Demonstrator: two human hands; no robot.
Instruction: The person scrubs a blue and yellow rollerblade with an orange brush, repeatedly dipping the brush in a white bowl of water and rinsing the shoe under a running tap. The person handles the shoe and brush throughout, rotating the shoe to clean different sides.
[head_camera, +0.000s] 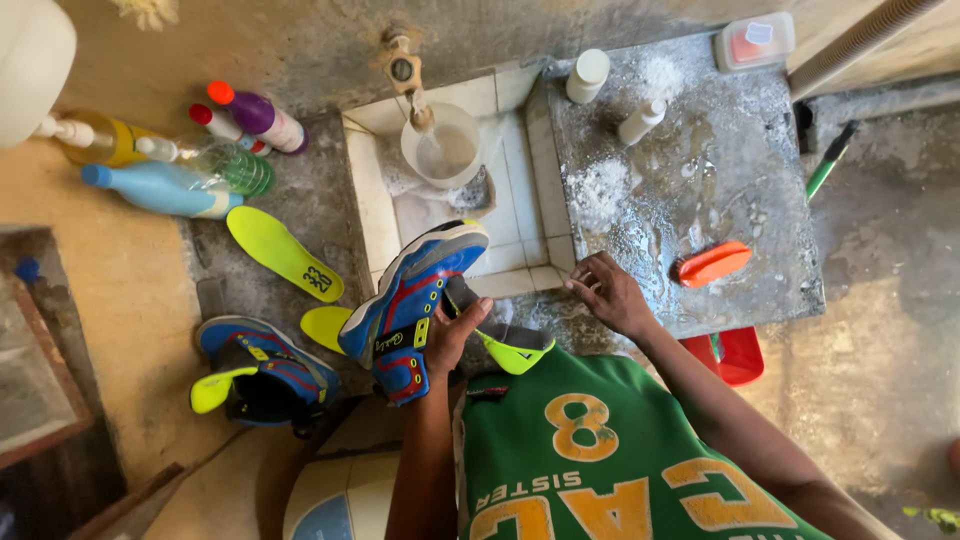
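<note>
My left hand (452, 335) grips a blue, red and yellow high-top shoe (408, 295) by its ankle, holding it tilted over the edge of a tiled basin (520, 190). The shoe's lime-green tongue (512, 350) hangs out below my wrist. My right hand (608, 292) rests with loosely spread fingers on the front edge of a wet, soapy concrete slab (690, 170) and holds nothing. An orange scrub brush (714, 263) lies on the slab to the right of that hand. The matching second shoe (262, 372) sits on the ground at the left.
A tap (402, 68) runs into a white bucket (444, 148) in the basin. Two lime insoles (282, 252) lie left of the basin. Several bottles (180, 160) lie at the back left. Two white bottles (588, 75) and a plastic box (755, 42) stand on the slab. A red container (735, 355) sits under it.
</note>
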